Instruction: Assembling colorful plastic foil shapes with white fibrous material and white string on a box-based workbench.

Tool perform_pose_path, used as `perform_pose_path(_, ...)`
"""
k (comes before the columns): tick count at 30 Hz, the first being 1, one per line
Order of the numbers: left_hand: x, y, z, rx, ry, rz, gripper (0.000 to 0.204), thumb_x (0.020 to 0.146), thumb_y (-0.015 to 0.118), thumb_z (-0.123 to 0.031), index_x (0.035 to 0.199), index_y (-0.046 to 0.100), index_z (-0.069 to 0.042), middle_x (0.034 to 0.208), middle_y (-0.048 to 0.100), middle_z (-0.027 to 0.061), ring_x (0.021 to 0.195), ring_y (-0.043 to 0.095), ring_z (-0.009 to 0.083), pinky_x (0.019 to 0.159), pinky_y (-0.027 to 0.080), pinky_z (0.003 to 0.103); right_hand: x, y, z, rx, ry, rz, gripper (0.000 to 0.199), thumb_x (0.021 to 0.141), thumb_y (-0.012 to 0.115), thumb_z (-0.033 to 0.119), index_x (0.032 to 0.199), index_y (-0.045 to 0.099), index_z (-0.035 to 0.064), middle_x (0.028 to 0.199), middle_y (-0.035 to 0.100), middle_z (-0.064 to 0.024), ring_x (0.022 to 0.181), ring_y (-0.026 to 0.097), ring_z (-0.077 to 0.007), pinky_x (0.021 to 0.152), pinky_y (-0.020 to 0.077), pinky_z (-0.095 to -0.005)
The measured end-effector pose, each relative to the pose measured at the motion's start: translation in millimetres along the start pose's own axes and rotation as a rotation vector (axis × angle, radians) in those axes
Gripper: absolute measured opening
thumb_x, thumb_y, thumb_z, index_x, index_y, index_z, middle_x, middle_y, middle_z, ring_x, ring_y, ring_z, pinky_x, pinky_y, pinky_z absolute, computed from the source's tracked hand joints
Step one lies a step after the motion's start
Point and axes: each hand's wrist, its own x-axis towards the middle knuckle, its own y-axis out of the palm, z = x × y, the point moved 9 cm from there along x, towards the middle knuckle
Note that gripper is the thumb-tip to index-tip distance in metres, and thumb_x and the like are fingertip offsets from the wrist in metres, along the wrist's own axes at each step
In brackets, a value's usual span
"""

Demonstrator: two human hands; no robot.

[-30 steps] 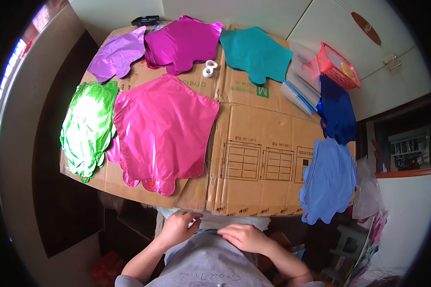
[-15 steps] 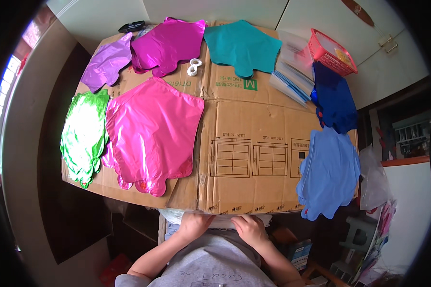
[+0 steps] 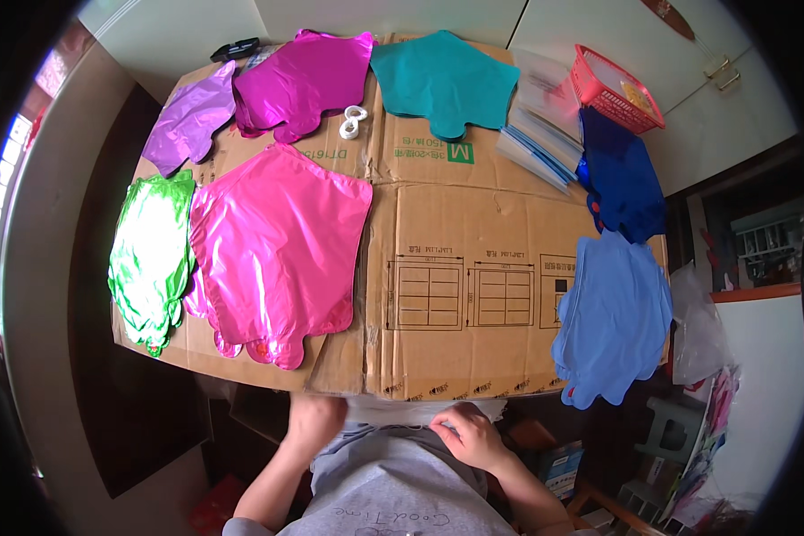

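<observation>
My left hand [image 3: 316, 423] reaches in under the near edge of the cardboard, its fingers hidden there. Above my lap, my right hand [image 3: 470, 436] has its fingers bent toward the thumb in a pinch at the rim of a whitish plastic sheet or bag [image 3: 386, 412]; what lies between the fingertips is too small to make out. Flat foil balloons lie in stacks on the cardboard [image 3: 456, 357]: pink [image 3: 281, 255] closest to my left hand, green [image 3: 152, 255] beside it, and light blue [image 3: 612, 317] at the near right.
Farther back lie purple [image 3: 190, 121], magenta [image 3: 308, 82], teal [image 3: 447, 82] and dark blue [image 3: 625, 179] foil balloons. Two white ribbon rolls [image 3: 351, 122], clear plastic sleeves [image 3: 540, 152] and a red basket [image 3: 612, 94] rest among them. Cabinets [image 3: 393, 18] stand behind.
My left hand has moved left and forward, under the cardboard's edge. The right hand stays near its place, its fingers turned more into view. The whole view has shifted slightly.
</observation>
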Motion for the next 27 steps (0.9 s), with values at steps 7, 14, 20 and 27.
perform_pose_path(7,-1.5,14.6,-70.7,-0.316,0.247,0.016,0.021,0.073,0.067,-0.018,0.091,0.062,-0.009,0.077,0.059,0.0076,0.074,0.058,0.0270,0.070,0.046,0.038,8.1,2.9,-7.9,-0.489,0.055,-0.204,0.013,0.079,0.063,0.015,0.088,0.058,0.0070,0.078,0.061,-0.0068,0.073,0.060,-0.0293,0.066,0.0481,-0.0388)
perform_pose_path(14,0.8,18.1,-79.0,-0.451,0.342,0.051,0.019,0.074,0.066,-0.018,0.090,0.062,-0.008,0.081,0.060,0.0076,0.076,0.059,0.0263,0.071,0.046,0.037,14.4,11.4,20.6,0.125,0.016,0.055,0.009,0.083,0.060,0.012,0.085,0.056,0.0043,0.078,0.058,-0.0087,0.070,0.058,-0.0248,0.061,0.0454,-0.0334)
perform_pose_path(20,-5.1,60.9,-61.1,-0.405,0.313,0.057,0.013,0.077,0.064,-0.016,0.085,0.062,-0.006,0.076,0.062,0.0100,0.070,0.061,0.0271,0.063,0.048,0.037,9.0,-18.9,46.8,0.554,0.203,0.165,0.008,0.087,0.056,0.007,0.083,0.054,0.0007,0.070,0.052,-0.0037,0.064,0.049,-0.0096,0.057,0.0398,-0.0240)
perform_pose_path(27,-6.1,69.1,-57.1,-0.364,0.265,0.105,0.012,0.077,0.062,-0.015,0.085,0.062,-0.006,0.079,0.063,0.0114,0.073,0.062,0.0277,0.064,0.049,0.038,-8.9,-136.9,109.6,1.109,-0.119,-0.259,0.024,0.076,0.062,0.009,0.059,0.046,0.0032,0.050,0.044,-0.0038,0.042,0.034,-0.0154,0.044,0.0251,-0.0305)
